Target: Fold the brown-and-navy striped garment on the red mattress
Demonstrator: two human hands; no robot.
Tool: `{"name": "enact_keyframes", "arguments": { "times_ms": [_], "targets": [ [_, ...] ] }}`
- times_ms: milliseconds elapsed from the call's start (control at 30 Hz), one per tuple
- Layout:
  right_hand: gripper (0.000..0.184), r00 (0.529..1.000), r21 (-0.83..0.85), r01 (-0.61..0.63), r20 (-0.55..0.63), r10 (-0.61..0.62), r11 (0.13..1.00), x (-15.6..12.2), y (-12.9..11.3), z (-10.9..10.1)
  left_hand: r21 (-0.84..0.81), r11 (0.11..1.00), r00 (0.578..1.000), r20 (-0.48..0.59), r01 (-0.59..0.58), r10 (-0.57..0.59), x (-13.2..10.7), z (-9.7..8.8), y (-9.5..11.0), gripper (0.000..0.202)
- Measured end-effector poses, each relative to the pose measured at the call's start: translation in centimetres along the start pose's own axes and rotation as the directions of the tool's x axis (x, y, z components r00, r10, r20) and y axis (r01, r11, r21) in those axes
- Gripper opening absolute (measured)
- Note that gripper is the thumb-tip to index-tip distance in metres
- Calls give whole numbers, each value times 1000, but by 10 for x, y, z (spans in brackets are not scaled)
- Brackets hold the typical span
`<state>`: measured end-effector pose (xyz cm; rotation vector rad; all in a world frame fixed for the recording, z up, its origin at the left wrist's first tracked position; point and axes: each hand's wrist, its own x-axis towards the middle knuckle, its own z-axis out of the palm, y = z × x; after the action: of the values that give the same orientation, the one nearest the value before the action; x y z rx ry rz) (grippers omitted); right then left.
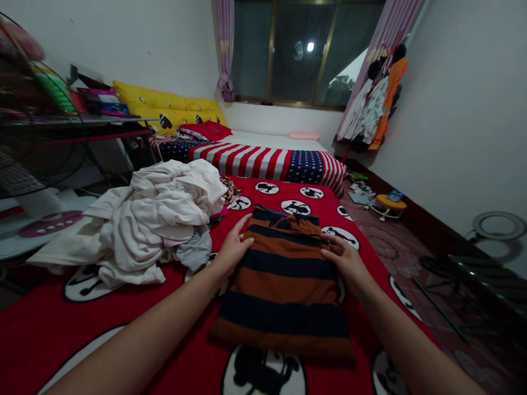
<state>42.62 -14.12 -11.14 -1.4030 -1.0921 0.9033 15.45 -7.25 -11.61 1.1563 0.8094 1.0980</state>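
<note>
A shirt with wide orange-brown and navy stripes point(284, 282) lies folded into a near-rectangle on a red blanket point(173, 334) with black-and-white round prints. Its top edge is slightly rumpled. My left hand point(234, 244) touches the upper left edge of the shirt, fingers stretched and thumb apart. At the upper right edge, my right hand point(343, 258) rests with its fingertips against the cloth, thumb and fingers apart. Left of the shirt is a loose heap of white and cream clothes point(164, 203), with a grey garment point(195, 249) at its lower side.
Behind lies a bed with a flag-patterned cover point(255, 162) and a yellow cushion point(164, 104). A cluttered desk point(111, 123) and a fan point(41, 109) stand left. To the right are a small yellow stool point(391, 203), a dark folding chair point(489, 280) and hanging clothes point(376, 104).
</note>
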Motion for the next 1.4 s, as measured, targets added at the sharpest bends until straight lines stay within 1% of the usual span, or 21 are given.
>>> {"name": "enact_keyframes", "arguments": {
  "times_ms": [67, 133, 200, 233, 300, 367, 433, 500, 567, 633, 667, 733, 800, 867, 900, 967, 1067, 1133, 1233, 1333, 1400],
  "targets": [
    [43, 994, 2, 102, -39, -102, 995, 8, -17, 2, 38, 991, 992, 35, -125, 123, 12, 3, 16, 77],
    [43, 979, 62, 186, -98, -179, 981, 23, -36, 5, 93, 960, 964, 55, -266, 262, 32, 7, 36, 67],
    [48, 975, 146, 204, -124, -187, 968, 42, -46, 8, 122, 926, 934, 77, -357, 350, 55, 10, 49, 67],
    [49, 979, 175, 178, -130, -156, 968, 51, -46, 10, 131, 924, 933, 78, -359, 351, 66, 10, 52, 69],
    [51, 990, 164, 57, -138, -35, 985, 67, -34, 13, 173, 950, 966, 29, -259, 258, 84, 9, 46, 76],
    [54, 985, 100, -52, -160, 67, 994, 76, -11, 17, 209, 974, 993, -57, -88, 102, 92, 4, 27, 81],
    [58, 983, 68, -74, -165, 84, 995, 78, 12, 18, 184, 983, 995, -94, 4, 13, 92, -3, 3, 82],
    [62, 989, 70, -33, -145, 43, 997, 77, 28, 18, 120, 993, 998, -54, -8, 15, 88, -10, -16, 80],
    [62, 992, -11, -1, -127, 0, 1000, 75, 32, 17, 91, 995, 999, -8, -49, 50, 84, -15, -23, 78],
    [58, 992, -145, 5, -126, -23, 989, 73, 26, 14, 209, 975, 996, -20, -78, 84, 77, -15, -19, 76],
    [57, 991, -194, -5, -132, -21, 981, 72, 20, 13, 333, 938, 992, -48, -95, 118, 72, -12, -15, 74],
    [55, 987, -314, 7, -153, -58, 949, 66, 9, 12, 623, 770, 972, -63, -138, 225, 58, -4, -7, 70],
    [54, 965, -521, 117, -140, -220, 846, 51, -1, 14, 807, 546, 951, 60, -226, 304, 35, 9, -2, 64],
    [52, 902, -712, 284, -29, -431, 642, 26, -4, 19, 848, 402, 925, 237, -346, 296, 8, 24, -3, 59],
    [52, 864, -756, 364, 56, -501, 544, 10, -3, 23, 846, 365, 913, 303, -390, 272, -5, 31, -4, 58],
    [54, 817, -755, 490, 225, -531, 435, -25, 7, 29, 837, 322, 894, 386, -443, 228, -25, 43, -7, 55],
    [55, 794, -731, 595, 474, -380, 333, -73, 26, 31, 836, 277, 880, 436, -474, 190, -35, 56, -6, 50],
    [56, 794, -732, 606, 531, -296, 310, -95, 31, 28, 840, 261, 879, 444, -475, 172, -29, 62, -5, 48],
    [50, 795, -721, 607, 551, -254, 335, -109, 21, 21, 859, 244, 892, 425, -451, 152, -15, 71, -12, 49],
    [28, 788, -661, 605, 578, -213, 444, -96, 1, 11, 889, 182, 904, 392, -420, 172, -8, 77, -31, 54],
    [25, 819, -639, 556, 532, -218, 531, -70, -8, 2, 896, 123, 895, 398, -426, 202, -8, 77, -44, 58]
  ]
}}
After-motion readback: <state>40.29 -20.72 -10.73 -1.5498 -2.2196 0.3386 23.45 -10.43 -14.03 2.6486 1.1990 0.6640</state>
